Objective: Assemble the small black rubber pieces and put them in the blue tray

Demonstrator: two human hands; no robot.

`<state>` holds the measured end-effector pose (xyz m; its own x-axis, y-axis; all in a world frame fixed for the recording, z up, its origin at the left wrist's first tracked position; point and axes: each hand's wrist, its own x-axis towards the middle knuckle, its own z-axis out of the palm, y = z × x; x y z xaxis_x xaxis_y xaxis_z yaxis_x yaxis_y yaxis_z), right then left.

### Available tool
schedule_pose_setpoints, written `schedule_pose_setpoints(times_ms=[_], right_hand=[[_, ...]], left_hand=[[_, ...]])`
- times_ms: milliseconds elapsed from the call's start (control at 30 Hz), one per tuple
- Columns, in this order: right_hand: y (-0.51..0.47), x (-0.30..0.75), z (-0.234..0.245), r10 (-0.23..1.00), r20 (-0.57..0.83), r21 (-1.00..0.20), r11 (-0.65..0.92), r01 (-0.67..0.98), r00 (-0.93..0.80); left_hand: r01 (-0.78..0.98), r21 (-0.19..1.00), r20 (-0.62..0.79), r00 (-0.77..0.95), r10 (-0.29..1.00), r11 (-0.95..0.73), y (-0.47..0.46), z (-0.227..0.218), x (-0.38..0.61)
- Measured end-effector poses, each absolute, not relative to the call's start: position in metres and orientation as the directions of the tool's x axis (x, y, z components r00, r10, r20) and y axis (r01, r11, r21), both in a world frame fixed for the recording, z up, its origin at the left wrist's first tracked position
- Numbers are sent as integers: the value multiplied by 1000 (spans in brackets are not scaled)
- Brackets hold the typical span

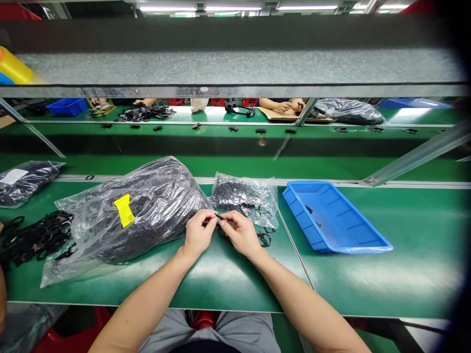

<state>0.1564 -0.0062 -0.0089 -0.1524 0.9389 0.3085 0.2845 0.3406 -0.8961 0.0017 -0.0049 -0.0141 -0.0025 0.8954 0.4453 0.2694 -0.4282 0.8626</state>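
Observation:
My left hand (199, 233) and my right hand (239, 232) meet above the green table. Between their fingertips they pinch a small black part (218, 216), mostly covered by the fingers, so its kind does not show. A large clear bag (158, 211) full of black items, with a yellow label (124, 210), lies just left of my left hand. Behind my right hand is a smaller clear bag (245, 193) of black pieces. Several loose black parts (264, 239) lie on the table beside my right hand.
A blue tray (353, 220) with a few small dark pieces stands right. Loose black straps (40, 235) and another bag (27, 181) lie left. Beyond a metal rail, black parts (233, 128) sit in a row; a co-worker's hands (285, 107) show behind. A shelf (235, 68) spans overhead.

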Motion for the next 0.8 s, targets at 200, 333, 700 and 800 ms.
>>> schedule_pose_setpoints(times_ms=[200, 333, 700, 800], right_hand=[[-7, 157, -8, 915, 376, -850, 404, 338, -147], [-7, 158, -6, 906, 396, -835, 424, 352, -151], [-7, 157, -2, 904, 394, -829, 427, 361, -165], [-6, 159, -2, 905, 399, -827, 425, 368, -149]], left_hand=[[285, 837, 485, 6, 874, -467, -6, -13, 1], [294, 829, 495, 9, 869, -475, -6, -12, 1], [336, 838, 450, 19, 893, -429, -7, -10, 2], [325, 833, 466, 21, 884, -447, -7, -11, 2]])
